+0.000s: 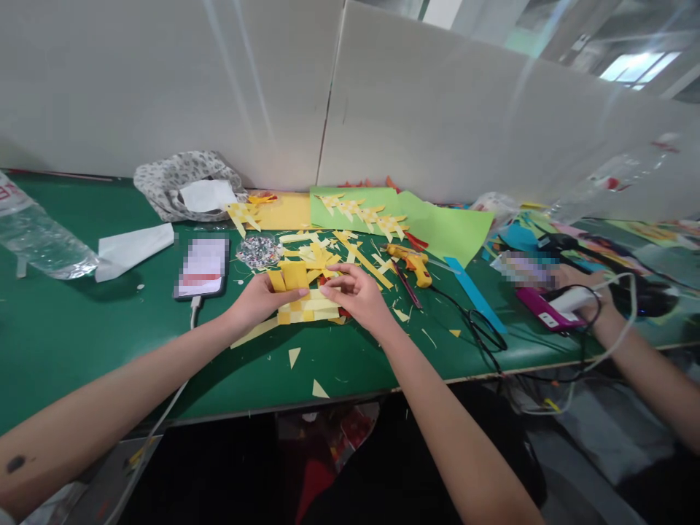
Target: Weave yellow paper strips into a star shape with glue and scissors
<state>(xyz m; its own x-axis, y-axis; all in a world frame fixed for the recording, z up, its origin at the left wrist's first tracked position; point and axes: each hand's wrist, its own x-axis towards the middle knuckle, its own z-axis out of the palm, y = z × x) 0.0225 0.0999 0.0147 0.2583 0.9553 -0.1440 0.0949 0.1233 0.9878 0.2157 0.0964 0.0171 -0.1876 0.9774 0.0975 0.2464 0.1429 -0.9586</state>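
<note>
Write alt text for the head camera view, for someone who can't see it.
Two bare hands, left and right, hold a woven piece of yellow and cream paper strips over a green table scattered with paper scraps. A charging phone lies to the left; a yellow glue gun and blue strip lie to the right.

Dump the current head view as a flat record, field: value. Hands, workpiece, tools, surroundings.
surface: green table
workpiece: yellow-and-cream woven paper piece
left_hand: left hand grips its left part
right_hand: right hand, fingers at its right side; grip unclear
glue_gun: yellow glue gun, lying right of the hands, cord attached
phone: phone, left of the hands, cable plugged in
backdrop: green paper bearing a row of folded paper pieces
strip: blue strip, right of glue gun
other_person: hand at far right
</note>
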